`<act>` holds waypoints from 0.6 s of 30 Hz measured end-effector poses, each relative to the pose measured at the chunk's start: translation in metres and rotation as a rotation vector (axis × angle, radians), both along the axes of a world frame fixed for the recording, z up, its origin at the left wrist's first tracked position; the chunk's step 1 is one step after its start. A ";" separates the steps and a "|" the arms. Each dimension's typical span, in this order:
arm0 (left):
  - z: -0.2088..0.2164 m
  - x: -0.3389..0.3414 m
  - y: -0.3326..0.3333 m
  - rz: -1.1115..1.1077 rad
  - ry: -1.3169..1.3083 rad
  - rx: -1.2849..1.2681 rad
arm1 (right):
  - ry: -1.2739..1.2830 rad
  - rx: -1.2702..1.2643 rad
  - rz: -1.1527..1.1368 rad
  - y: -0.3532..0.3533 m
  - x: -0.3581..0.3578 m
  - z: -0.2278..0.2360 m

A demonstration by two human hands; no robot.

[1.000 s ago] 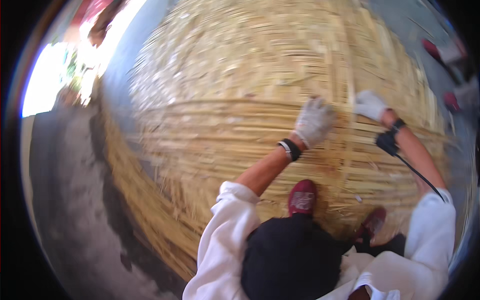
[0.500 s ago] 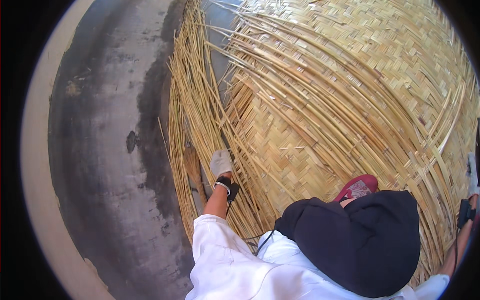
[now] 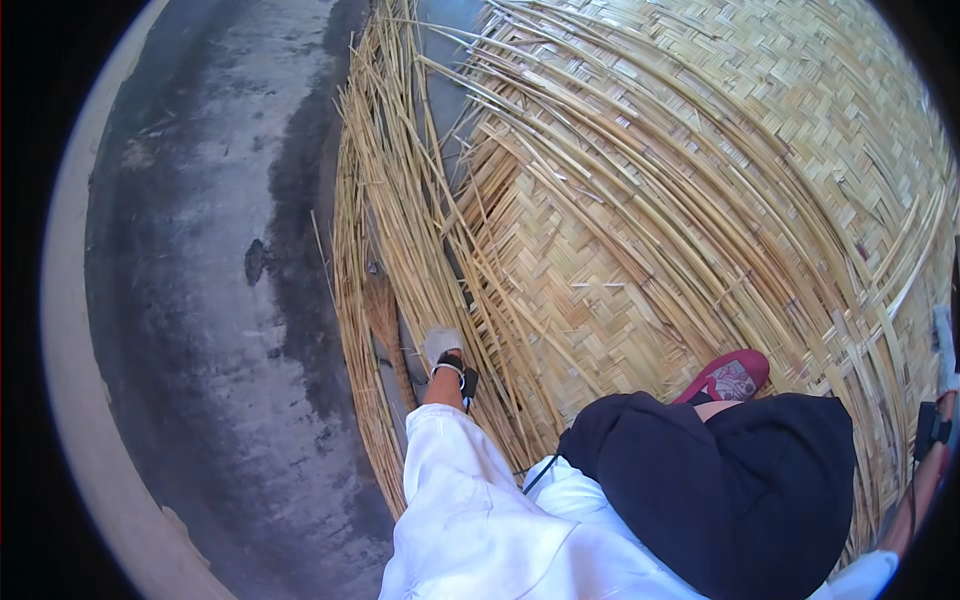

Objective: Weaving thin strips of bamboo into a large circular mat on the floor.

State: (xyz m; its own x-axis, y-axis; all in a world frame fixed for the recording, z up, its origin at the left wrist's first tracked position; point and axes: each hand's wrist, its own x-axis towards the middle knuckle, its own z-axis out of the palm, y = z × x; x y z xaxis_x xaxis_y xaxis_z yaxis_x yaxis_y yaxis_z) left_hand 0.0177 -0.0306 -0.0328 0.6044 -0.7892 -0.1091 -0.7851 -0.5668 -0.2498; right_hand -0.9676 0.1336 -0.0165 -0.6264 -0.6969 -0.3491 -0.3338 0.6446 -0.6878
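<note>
My left hand (image 3: 441,345), in a pale grey glove, is down on a long bundle of split reeds or cane strips (image 3: 385,180). The hand's fingers point away from me and are too foreshortened to show whether they grip any strips. At the far right edge part of my right hand (image 3: 944,345), also gloved, is visible beside the woven mat (image 3: 600,340); its fingers are mostly cut off. Over the mat's middle, many loose long strips (image 3: 690,190) curve from the far left to the near right.
A short straw broom (image 3: 380,312) lies among the bundled strips, left of my left hand. Further left runs a dark, patchy grey floor (image 3: 200,300), bordered by a pale wall (image 3: 75,400). My foot in a red shoe (image 3: 735,377) rests on the mat.
My left hand has moved slightly nearer to me along the bundle, and its sleeve has come up closer to it. The whole view has shifted a little. My right hand stays at the edge.
</note>
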 end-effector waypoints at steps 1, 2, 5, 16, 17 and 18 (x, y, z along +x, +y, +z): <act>-0.002 0.002 0.001 0.046 -0.020 0.021 | 0.001 0.008 0.009 -0.001 0.001 0.001; -0.002 0.002 -0.002 -0.020 -0.010 -0.118 | 0.002 0.013 0.018 -0.001 0.003 0.003; 0.024 -0.023 -0.028 -0.207 0.065 -0.409 | 0.015 0.030 0.047 -0.010 0.015 0.014; 0.218 -0.496 -0.134 -0.674 1.980 -0.589 | -0.601 -0.456 0.446 -0.134 0.273 0.151; 0.233 -0.535 -0.122 -0.490 2.261 -0.405 | -0.819 -0.504 0.411 -0.139 0.298 0.160; 0.247 -0.564 -0.119 -0.530 2.402 -0.303 | -0.898 -0.510 0.464 -0.146 0.320 0.164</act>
State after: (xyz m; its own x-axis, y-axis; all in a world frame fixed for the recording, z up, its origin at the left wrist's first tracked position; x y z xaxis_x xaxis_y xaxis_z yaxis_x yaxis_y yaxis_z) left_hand -0.5465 -0.1491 0.2137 -0.4667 -0.8791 0.0964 0.4827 -0.1618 0.8607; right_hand -0.6480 -0.0129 0.1473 0.0635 -0.9865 -0.1510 0.2792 0.1628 -0.9463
